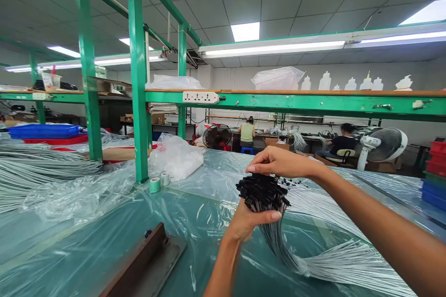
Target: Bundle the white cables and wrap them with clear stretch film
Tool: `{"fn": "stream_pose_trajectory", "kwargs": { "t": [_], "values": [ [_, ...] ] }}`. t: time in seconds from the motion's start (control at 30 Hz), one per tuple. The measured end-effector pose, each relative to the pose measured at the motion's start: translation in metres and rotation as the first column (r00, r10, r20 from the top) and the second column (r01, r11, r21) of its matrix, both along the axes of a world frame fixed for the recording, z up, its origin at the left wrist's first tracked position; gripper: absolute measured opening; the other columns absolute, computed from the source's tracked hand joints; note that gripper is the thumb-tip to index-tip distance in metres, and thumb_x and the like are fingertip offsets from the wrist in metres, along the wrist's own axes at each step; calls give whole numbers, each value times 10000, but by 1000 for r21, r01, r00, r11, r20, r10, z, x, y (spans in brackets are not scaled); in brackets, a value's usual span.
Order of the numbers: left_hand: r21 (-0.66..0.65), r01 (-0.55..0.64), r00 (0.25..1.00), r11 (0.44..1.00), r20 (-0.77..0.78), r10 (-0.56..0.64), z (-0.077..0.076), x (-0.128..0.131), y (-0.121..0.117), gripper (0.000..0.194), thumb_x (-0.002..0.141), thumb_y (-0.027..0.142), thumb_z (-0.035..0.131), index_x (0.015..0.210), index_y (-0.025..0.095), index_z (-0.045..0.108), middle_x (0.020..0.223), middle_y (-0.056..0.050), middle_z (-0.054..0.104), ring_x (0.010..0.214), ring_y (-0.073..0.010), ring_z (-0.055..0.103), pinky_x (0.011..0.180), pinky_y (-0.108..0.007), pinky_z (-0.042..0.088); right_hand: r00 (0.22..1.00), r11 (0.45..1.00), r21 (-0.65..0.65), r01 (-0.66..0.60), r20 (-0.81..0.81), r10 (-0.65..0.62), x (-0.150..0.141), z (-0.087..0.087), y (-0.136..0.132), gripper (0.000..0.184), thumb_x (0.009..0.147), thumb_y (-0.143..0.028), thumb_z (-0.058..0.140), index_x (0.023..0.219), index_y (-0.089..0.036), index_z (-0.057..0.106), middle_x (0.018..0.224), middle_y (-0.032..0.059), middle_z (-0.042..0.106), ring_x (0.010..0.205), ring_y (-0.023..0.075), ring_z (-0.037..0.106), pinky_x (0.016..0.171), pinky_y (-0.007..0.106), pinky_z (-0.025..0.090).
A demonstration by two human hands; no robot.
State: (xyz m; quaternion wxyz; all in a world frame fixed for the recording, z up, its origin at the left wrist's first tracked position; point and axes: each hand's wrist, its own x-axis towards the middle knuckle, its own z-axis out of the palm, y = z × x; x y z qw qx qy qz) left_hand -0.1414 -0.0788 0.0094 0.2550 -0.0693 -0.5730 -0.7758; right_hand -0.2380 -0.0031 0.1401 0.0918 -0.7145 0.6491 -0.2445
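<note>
My left hand (244,220) is wrapped round a thick bundle of thin grey cables (273,236) just below its tips, the thumb lying across the front. Black connectors (263,191) crowd the raised end of the bundle. Over them is my right hand (275,162), its fingers bent together at the far edge of the connectors; whether it pinches a single one is hidden. From my left hand the cables bend down and run off to the lower right along the table. Behind the bundle lie more pale cables (324,204), with small black ends near my right hand.
Plastic film covers the green table (195,241). A brown metal angle piece (149,260) stands at the front left, with tape rolls (155,184) by a green post (137,79). A shelf (296,100) crosses ahead. Two people sit working farther back, near a white fan (383,144).
</note>
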Motion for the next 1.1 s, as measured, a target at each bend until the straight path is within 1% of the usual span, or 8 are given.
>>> {"fn": "stream_pose_trajectory", "kwargs": {
  "t": [0.2,0.33,0.43,0.77,0.87,0.93,1.0,1.1],
  "values": [
    [-39,-11,1000,999,-3,11,1,0,0,444,461,261,767,865,142,629,833,-69,639,751,-189,561,739,-338,415,991,997,78,-1,130,-9,-12,2,-6,264,741,-357,548,757,-101,609,578,-21,493,530,65,448,507,203,372],
    [-50,-38,999,998,-10,37,-1,-2,-1,425,453,262,769,842,147,641,866,-69,627,783,-193,546,762,-336,402,982,982,177,-67,185,33,-23,8,-1,276,729,-318,570,903,-114,635,668,3,572,603,71,501,590,220,417],
    [-46,-38,999,998,-21,37,-2,-2,-2,435,455,253,770,857,154,637,918,-69,620,817,-201,543,786,-338,392,984,974,213,-77,174,40,-24,13,3,264,701,-294,605,895,-123,661,660,10,598,597,76,506,593,229,426],
    [-41,-6,999,999,-44,4,1,0,-3,444,495,200,753,916,169,615,827,-37,639,790,-186,561,749,-318,418,952,996,27,91,291,-95,-8,-2,-6,210,718,-220,570,884,-123,653,720,50,643,619,103,567,641,273,467],
    [89,-72,996,993,-39,76,-1,-4,-2,421,458,201,763,854,157,627,753,-25,646,729,-177,585,708,-300,445,936,994,-23,108,339,-94,-15,-8,1,311,778,-343,511,1030,-180,594,971,71,629,822,140,579,765,312,441],
    [230,-138,989,963,-15,145,-2,-9,-4,373,447,217,765,785,135,627,694,-26,646,680,-179,603,660,-286,470,923,991,-41,125,372,-101,-25,-18,16,387,820,-411,430,1158,-233,493,1146,67,550,956,155,543,833,338,409],
    [417,-211,974,884,17,225,-3,-16,-8,318,455,199,758,726,113,617,634,-25,639,605,-174,610,592,-269,491,911,993,5,114,398,-106,-35,-39,35,450,819,-430,425,1231,-249,407,1193,73,514,1019,168,514,865,351,393],
    [637,-305,936,707,64,347,-4,-25,-19,207,513,139,718,675,108,593,542,14,606,471,-110,572,482,-203,480,898,978,197,70,415,-148,-44,-96,65,657,726,-425,566,1297,-219,313,1219,114,480,1107,213,452,870,359,397]
  ]
}}
